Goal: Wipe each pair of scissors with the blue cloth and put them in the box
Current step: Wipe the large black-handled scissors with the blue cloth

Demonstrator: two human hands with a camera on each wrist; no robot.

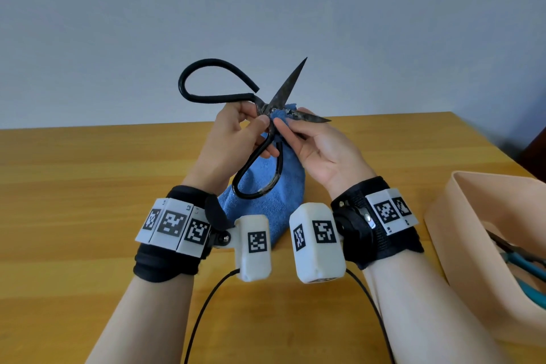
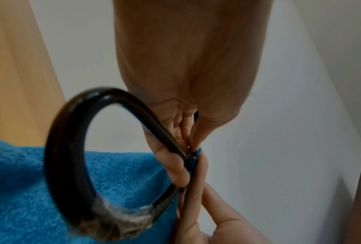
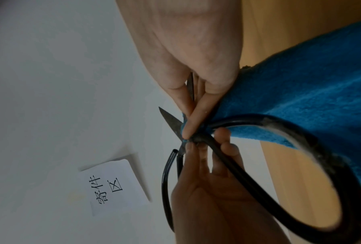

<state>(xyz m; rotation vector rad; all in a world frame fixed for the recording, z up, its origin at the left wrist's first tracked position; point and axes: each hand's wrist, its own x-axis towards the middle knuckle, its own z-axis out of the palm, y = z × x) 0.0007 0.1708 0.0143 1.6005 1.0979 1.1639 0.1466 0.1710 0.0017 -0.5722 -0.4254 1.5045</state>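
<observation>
Large black iron scissors [image 1: 288, 86] are held up over the table with their blades spread apart. My left hand [image 1: 254, 133] grips them just below the pivot, one handle loop [image 2: 56, 148] hanging toward my wrist. With thumb and fingers, my right hand [image 1: 291, 127] pinches the blue cloth [image 1: 266, 201] onto the lower blade close to the pivot. The rest of the cloth [image 3: 310, 90] hangs down to the table behind the lower loop. The upper blade [image 3: 171, 120] is bare and looks dull and spotted. A peach box [image 1: 461, 216] stands open at the right.
Teal-handled tools [image 1: 523, 260] lie inside the box. The wooden table [image 1: 88, 186] runs back to a pale wall. A white paper note [image 3: 114, 186] with printed characters hangs on that wall. Black cables trail from both wrist cameras toward me.
</observation>
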